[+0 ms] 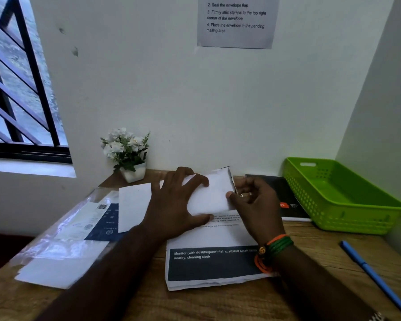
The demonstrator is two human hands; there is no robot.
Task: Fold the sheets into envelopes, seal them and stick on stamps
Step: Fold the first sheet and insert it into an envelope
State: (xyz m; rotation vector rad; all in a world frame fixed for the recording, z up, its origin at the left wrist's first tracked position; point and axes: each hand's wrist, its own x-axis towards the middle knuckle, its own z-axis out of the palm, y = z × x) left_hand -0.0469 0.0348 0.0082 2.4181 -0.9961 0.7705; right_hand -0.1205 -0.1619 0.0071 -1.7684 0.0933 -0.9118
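Now, head view: folded sheet [214, 193] lies at twelve o'clock on the printed stack [214, 262]
Left hand [174, 205]: fingers spread flat, pressing the sheet down
Right hand [255, 205]: thumb and fingers pinching the sheet's three-o'clock edge
Progress: folding seems underway; sealing and stamping apparently remain; green basket [347, 223] at two o'clock

Green basket [340, 195] and blue pen [375, 278] crowd the right side.

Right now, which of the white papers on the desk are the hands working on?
The folded sheet atop the printed stack; both hands hold it. The other blank sheet lies untouched to its left.
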